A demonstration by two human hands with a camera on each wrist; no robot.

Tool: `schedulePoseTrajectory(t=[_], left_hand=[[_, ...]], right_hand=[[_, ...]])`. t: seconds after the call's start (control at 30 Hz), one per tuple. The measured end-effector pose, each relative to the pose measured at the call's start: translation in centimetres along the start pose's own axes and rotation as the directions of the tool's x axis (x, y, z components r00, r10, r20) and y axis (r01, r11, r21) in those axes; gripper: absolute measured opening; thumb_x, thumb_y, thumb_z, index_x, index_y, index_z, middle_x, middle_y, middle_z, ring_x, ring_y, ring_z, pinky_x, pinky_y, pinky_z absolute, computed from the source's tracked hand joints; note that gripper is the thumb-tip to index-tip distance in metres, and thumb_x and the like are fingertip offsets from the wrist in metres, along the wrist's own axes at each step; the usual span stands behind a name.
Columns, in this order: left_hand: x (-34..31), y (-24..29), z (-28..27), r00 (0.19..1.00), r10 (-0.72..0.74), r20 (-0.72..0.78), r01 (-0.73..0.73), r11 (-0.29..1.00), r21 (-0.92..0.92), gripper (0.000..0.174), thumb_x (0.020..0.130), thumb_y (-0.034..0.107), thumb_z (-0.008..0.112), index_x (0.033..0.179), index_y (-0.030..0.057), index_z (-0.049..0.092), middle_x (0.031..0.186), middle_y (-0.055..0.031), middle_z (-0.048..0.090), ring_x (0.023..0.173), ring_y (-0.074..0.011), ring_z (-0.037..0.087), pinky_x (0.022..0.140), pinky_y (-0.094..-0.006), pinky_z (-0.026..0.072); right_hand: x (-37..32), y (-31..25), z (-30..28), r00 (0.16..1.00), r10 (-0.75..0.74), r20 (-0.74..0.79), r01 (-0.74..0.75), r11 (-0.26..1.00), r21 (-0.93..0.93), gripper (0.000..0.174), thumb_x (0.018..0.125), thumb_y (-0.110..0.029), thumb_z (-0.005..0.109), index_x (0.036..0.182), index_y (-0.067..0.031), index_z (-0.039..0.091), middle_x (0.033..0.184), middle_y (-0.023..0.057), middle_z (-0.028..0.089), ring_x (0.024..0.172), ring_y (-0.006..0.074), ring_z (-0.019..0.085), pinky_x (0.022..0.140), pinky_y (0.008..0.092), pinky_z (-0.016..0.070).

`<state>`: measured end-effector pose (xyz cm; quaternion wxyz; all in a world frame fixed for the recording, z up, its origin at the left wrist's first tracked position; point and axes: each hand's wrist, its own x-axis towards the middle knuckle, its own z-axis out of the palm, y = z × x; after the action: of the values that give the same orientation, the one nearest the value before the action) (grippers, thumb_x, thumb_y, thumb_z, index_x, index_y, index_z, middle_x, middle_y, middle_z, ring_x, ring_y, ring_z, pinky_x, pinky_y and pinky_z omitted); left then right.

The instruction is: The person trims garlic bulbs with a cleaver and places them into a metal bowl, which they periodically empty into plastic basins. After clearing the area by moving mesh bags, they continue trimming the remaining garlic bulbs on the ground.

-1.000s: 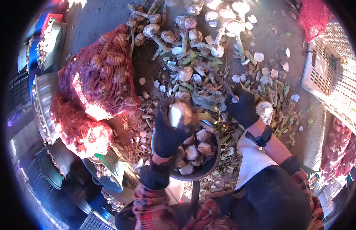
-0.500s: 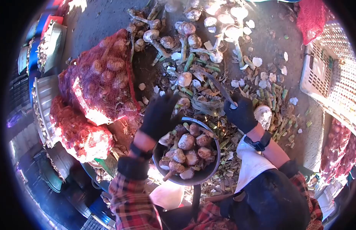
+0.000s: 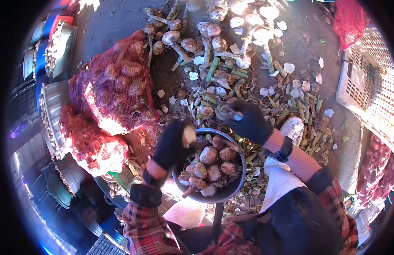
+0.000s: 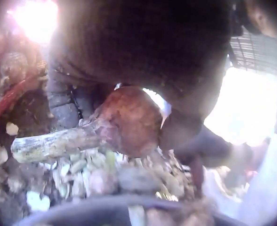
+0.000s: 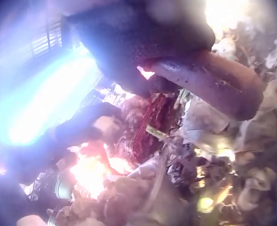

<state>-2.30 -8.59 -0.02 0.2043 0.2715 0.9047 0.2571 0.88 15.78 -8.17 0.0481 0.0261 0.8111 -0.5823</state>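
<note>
My gloved left hand (image 3: 171,144) grips a garlic bulb (image 4: 131,122) just left of the bucket's top. A cut-looking length of stem (image 4: 58,143) sticks out from the bulb, pointing left in the left wrist view. My right hand (image 3: 250,123), gloved too, holds a knife (image 5: 213,82) beyond the bucket's far right side; its blade is blurred in the head view. Between my legs stands a round bucket (image 3: 242,172) holding several garlic bulbs (image 3: 209,155), some with short stems.
Red mesh sacks of garlic (image 3: 116,85) stand at left. Garlic with long stalks (image 3: 209,30) lies on the ground ahead. Cut stems and peelings (image 3: 309,106) litter the floor around my shoe (image 3: 292,129). A white plastic crate (image 3: 354,80) sits at right.
The bulb in my left hand at first is gone from it half a second ago, with the hand open. Now that hand holds a bulb, and my right hand with the knife has moved left.
</note>
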Motion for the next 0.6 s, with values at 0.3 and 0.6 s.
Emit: schedulePoseTrajectory(t=[0.3, 0.6], left_hand=[[-8.7, 1.1, 3.1, 0.979, -0.198, 0.047, 0.194, 0.977, 0.086, 0.059, 0.069, 0.02, 0.072, 0.12, 0.0036, 0.047, 0.115, -0.0193, 0.049, 0.104, -0.0384, 0.05, 0.087, -0.0453, 0.0444], [-13.6, 2.9, 1.7, 0.917, -0.204, -0.344, 0.276, 0.945, 0.174, 0.042, 0.076, 0.014, 0.068, 0.112, 0.0021, 0.051, 0.108, -0.0176, 0.053, 0.097, -0.0327, 0.056, 0.079, -0.04, 0.0487]], right_hand=[[2.9, 0.1, 7.7, 0.941, -0.167, 0.296, 0.231, 0.953, -0.197, 0.021, 0.072, -0.02, 0.067, 0.089, -0.0099, 0.061, 0.073, 0.0144, 0.063, 0.067, 0.0341, 0.062, 0.062, 0.0422, 0.0504], [-1.9, -4.7, 4.8, 0.799, -0.312, 0.514, 0.277, 0.95, 0.144, 0.035, 0.069, -0.021, 0.069, 0.101, -0.0095, 0.061, 0.088, 0.0144, 0.064, 0.08, 0.0337, 0.063, 0.07, 0.0412, 0.0513]])
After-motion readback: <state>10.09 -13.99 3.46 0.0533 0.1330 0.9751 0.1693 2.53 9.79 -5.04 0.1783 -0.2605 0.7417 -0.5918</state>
